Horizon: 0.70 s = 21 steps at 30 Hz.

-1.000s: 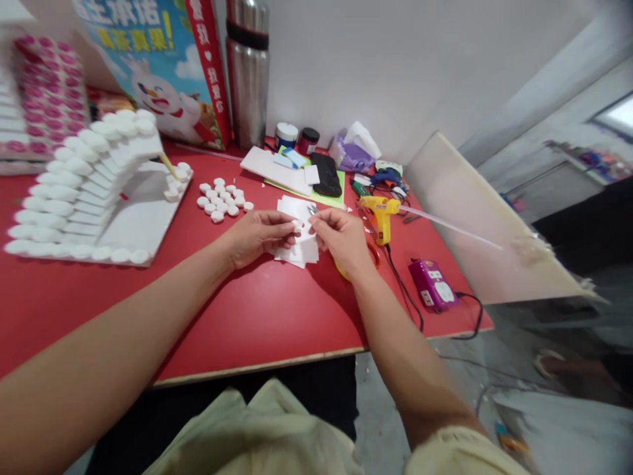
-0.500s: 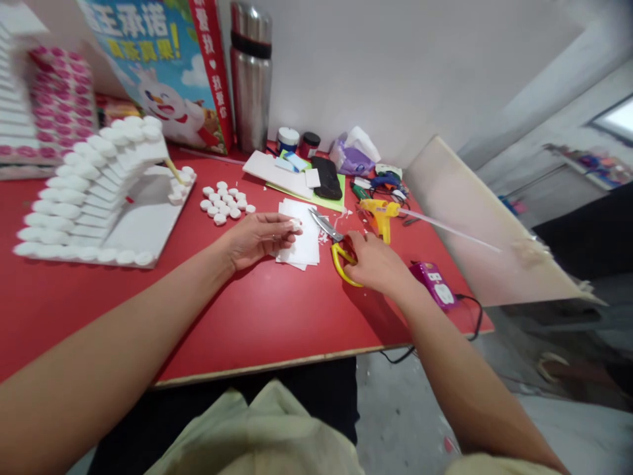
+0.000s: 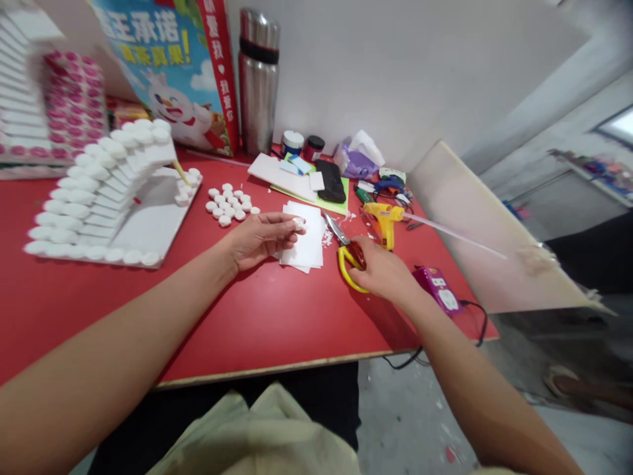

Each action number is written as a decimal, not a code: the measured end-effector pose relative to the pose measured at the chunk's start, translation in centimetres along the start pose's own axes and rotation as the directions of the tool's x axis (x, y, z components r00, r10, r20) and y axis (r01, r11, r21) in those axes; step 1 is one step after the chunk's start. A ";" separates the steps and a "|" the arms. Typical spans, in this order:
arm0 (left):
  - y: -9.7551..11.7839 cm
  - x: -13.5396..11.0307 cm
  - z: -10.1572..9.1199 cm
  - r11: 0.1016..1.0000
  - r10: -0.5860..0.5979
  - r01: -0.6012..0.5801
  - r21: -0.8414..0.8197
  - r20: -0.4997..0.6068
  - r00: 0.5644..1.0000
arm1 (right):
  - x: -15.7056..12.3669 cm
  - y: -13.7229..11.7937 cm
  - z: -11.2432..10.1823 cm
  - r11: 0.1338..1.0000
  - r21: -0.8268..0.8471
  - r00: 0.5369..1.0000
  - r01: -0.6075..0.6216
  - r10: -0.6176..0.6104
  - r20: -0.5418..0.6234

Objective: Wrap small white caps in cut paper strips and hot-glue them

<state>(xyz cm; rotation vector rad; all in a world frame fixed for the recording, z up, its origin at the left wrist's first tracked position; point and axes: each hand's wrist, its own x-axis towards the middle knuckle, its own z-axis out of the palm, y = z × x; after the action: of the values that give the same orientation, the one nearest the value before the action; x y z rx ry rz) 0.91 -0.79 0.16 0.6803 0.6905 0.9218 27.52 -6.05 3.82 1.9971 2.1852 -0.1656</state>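
Note:
My left hand [image 3: 260,239] rests on the red table [image 3: 257,316] and pinches a small white foam piece [image 3: 298,223] between thumb and fingertips, over a stack of white foam sheets [image 3: 305,245]. My right hand [image 3: 383,270] is closed around the handles of the yellow-handled scissors [image 3: 346,254], whose blades lie on the table pointing up and left toward the sheets. A cluster of several small white foam discs [image 3: 228,202] lies just beyond my left hand.
A white stepped foam model [image 3: 106,191] edged with discs stands at the left. A yellow glue gun [image 3: 383,218], a purple power unit [image 3: 440,290] with cable, a steel flask [image 3: 257,82], small jars and a colourful box [image 3: 168,72] crowd the back. A pale board [image 3: 475,224] leans at the right edge.
My right hand left the small foam piece, moved right and closed on the scissors' handles. My left hand kept the piece and stayed put.

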 end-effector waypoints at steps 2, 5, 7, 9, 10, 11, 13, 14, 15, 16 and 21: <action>0.0 0.0 0.0 1.000 0.000 0.000 0.003 -0.001 1.000 | -0.1 0.4 0.3 0.999 0.027 0.999 0.027 -0.027 -0.019; 0.0 0.0 0.0 1.000 -0.003 0.003 -0.004 -0.019 1.000 | -0.2 1.3 0.9 0.991 0.123 0.996 0.048 -0.038 -0.081; 0.0 0.0 0.0 1.000 -0.010 0.010 -0.012 -0.024 1.000 | -0.2 2.0 1.4 0.974 0.219 0.990 0.066 -0.036 -0.138; 0.0 0.1 0.0 1.000 -0.019 0.019 -0.018 -0.023 1.000 | -0.1 2.5 1.8 0.938 0.316 0.974 0.141 -0.075 -0.212; 0.0 0.1 0.0 1.000 -0.023 0.023 -0.019 -0.021 1.000 | -0.1 2.7 1.9 0.913 0.353 0.960 0.205 -0.116 -0.256; 0.0 0.1 0.0 0.999 -0.026 0.025 -0.021 -0.019 0.999 | 0.0 2.7 2.0 0.884 0.380 0.940 0.274 -0.161 -0.302; 0.0 0.1 0.0 0.999 -0.024 0.024 -0.022 -0.015 1.000 | -0.1 2.4 2.1 0.825 0.414 0.898 0.385 -0.231 -0.374; 0.0 0.1 0.0 1.000 -0.022 0.021 -0.020 -0.012 1.000 | -0.2 2.1 2.1 0.804 0.431 0.887 0.410 -0.242 -0.392; 0.0 0.1 0.0 1.000 -0.019 0.018 -0.018 -0.006 1.000 | -0.2 1.8 2.0 0.790 0.453 0.887 0.412 -0.235 -0.397; 0.1 0.0 0.0 1.000 -0.015 0.015 -0.016 0.003 1.000 | -0.3 1.5 1.9 0.783 0.479 0.895 0.396 -0.213 -0.392; 0.0 0.0 0.0 1.000 -0.004 0.005 -0.015 0.046 0.999 | -0.6 0.5 1.6 0.793 0.487 0.905 0.367 -0.184 -0.383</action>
<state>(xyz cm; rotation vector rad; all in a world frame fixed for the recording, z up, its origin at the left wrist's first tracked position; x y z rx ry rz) 0.87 -0.79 0.16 0.6844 0.6435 0.9038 28.11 -6.89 2.39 2.0542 2.9110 -0.6235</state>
